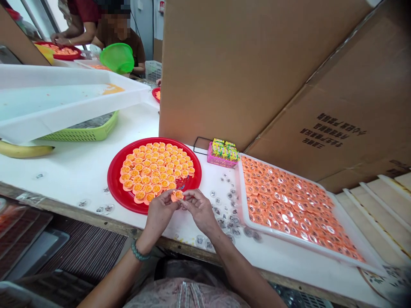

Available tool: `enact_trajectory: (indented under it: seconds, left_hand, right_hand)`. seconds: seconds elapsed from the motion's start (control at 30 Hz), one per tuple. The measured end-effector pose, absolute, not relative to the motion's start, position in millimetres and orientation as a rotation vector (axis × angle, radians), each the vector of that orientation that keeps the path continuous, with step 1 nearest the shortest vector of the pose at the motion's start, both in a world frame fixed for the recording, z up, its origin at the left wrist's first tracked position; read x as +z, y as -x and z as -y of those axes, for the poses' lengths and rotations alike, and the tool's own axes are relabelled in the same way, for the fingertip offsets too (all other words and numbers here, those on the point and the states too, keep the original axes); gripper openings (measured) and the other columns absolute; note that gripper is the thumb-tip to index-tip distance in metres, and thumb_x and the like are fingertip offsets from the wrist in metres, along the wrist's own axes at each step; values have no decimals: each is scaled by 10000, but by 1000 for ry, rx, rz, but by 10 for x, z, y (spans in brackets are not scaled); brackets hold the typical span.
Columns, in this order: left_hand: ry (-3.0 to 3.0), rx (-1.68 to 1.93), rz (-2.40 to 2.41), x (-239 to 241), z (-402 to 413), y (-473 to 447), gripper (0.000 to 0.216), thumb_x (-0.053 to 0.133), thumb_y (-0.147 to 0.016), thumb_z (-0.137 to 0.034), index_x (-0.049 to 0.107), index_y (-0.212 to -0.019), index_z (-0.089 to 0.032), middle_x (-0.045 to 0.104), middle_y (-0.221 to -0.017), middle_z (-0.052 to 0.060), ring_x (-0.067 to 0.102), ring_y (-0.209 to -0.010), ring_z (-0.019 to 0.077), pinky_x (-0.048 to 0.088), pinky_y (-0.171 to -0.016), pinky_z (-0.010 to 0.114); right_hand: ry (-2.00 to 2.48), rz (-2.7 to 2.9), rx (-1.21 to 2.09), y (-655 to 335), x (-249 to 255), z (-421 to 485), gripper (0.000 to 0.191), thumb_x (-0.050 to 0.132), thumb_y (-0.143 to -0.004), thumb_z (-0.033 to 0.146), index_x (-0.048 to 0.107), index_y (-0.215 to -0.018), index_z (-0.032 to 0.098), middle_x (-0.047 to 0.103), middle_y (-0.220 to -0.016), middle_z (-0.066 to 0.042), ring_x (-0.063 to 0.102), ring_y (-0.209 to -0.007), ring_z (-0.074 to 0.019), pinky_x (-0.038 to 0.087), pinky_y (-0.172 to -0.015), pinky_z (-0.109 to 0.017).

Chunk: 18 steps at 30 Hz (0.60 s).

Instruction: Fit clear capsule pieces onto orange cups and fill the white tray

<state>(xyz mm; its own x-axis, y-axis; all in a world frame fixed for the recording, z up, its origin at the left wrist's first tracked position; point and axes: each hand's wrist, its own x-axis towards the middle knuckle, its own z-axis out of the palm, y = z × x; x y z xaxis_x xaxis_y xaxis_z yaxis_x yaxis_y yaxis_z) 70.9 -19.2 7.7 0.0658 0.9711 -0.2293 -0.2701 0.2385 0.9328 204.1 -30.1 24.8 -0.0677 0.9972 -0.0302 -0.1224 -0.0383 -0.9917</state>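
Between my two hands, over the near right rim of a red round tray [113,182], is a small orange round piece [177,195] with a paler rim. My left hand [161,211] pinches it from the left, and my right hand [199,209] closes on its right side. Many similar orange pieces [156,167] lie face up on the red tray. To the right of my hands, small clear discs with dark prints [221,222] are scattered on the white table [135,124]. What lies under my fingertips is hidden.
A white tray [244,205] at right holds rows of orange pieces with shiny discs. Behind stands a large cardboard sheet [224,64], with a pink basket of wrapped packets [221,161] before it. At left are a banana [25,149], a green basket [96,133] and a white bin [73,105]. People work beyond.
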Motion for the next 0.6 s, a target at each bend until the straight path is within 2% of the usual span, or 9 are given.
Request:
enact_trajectory:
  seconds: [0.07, 0.27, 0.4, 0.6]
  left_hand:
    - [-821, 1136, -1124, 73, 186, -708, 396, 739, -589, -239, 636, -959, -141, 704, -787, 47, 649, -727, 215, 514, -686, 316]
    - [-769, 1138, -1133, 130, 184, -724, 421, 750, -571, -243, 606, -950, -131, 714, -818, 69, 657, -734, 211, 514, -719, 329]
    - [-796, 1132, -1150, 156, 189, -744, 413, 758, -564, -243, 615, -935, -132, 715, -816, 70, 658, -730, 220, 520, -703, 336]
    - [-876, 1121, -1099, 117, 203, -770, 392, 768, -579, -255, 650, -938, -154, 712, -875, 62, 656, -780, 223, 520, -712, 327]
  right_hand:
    - [1088, 1108, 1382, -2053, 249, 323, 218, 734, -683, 294, 608, -842, 215, 587, -777, 15, 567, -692, -116, 504, -652, -254]
    - [985, 1122, 1428, -2133, 259, 364, 277, 663, -765, 293, 621, -1028, 220, 604, -757, 11, 583, -682, -109, 492, -699, -264]
    - [933, 1062, 1442, -2152, 249, 366, 195, 677, -755, 302, 619, -917, 210, 626, -729, 6, 611, -668, -123, 502, -685, -278]
    - [1012, 974, 1400, -2182, 275, 356, 269, 739, -681, 297, 609, -898, 205, 623, -773, 10, 634, -639, -121, 527, -642, -269]
